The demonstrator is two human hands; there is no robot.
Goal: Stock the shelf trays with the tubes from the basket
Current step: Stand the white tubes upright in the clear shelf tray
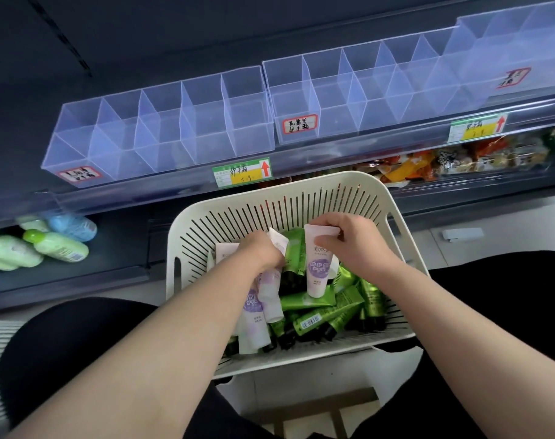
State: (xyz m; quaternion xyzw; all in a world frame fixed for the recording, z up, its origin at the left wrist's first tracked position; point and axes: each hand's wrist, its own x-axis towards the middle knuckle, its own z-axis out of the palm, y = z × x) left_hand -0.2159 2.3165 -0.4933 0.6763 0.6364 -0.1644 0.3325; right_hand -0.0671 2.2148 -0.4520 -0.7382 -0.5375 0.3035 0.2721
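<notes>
Tubes (307,301): a mixed heap of green ones and white ones with purple print, all lying in the basket (187,223). None shows yet in the shelf trays (162,128).
Right hand (349,239): my fingers pinch one white tube (317,270) by its upper end. It hangs upright over the heap, and I cannot tell whether its lower end touches the green tubes.
Left hand (263,251): my fingers curl down into the heap around a bundle of white tubes (269,289). How many they hold I cannot tell.
Basket: white with slotted walls, directly in front of me, below the shelf edge.
Shelf trays: clear, divided into compartments, set in a row above the basket. Each carries a red-bordered label (300,125).
Price tags (242,172): green and yellow, on the shelf rail beneath the trays.
Step in hand: picking, as I judge it. I am drawing white tubes out from among the green.
Next move: lift both handfuls clear of the basket rim and carry them up to a compartment. The kind must match its tray label, which I cannot read from here.
</notes>
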